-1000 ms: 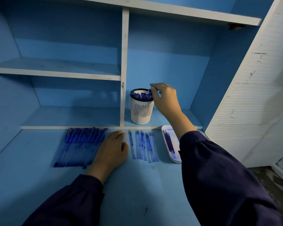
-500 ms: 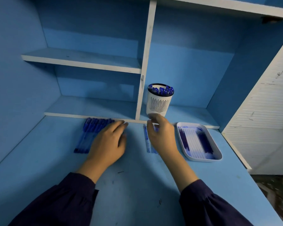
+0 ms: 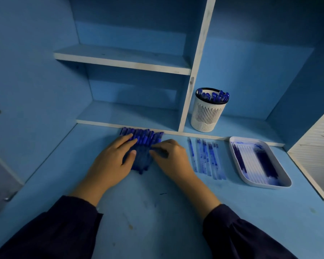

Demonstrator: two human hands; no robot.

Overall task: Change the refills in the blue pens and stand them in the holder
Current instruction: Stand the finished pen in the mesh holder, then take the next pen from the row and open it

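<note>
The left hand (image 3: pixel 118 159), fingers straight, steadies the blue pens (image 3: pixel 144 137); beside those fingers the right hand (image 3: pixel 170 157) pinches one pen free

A blue desk (image 3: pixel 157 221) sits under a white-edged shelf (image 3: pixel 120 60) beside a white ribbed panel (image 3: pixel 316 143).

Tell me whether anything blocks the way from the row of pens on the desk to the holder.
Nothing visible does. The pens lie on the desk in front of the shelf; the holder stands up and right, open-topped, part filled. The white divider rises just left of it, beside the path.
</note>
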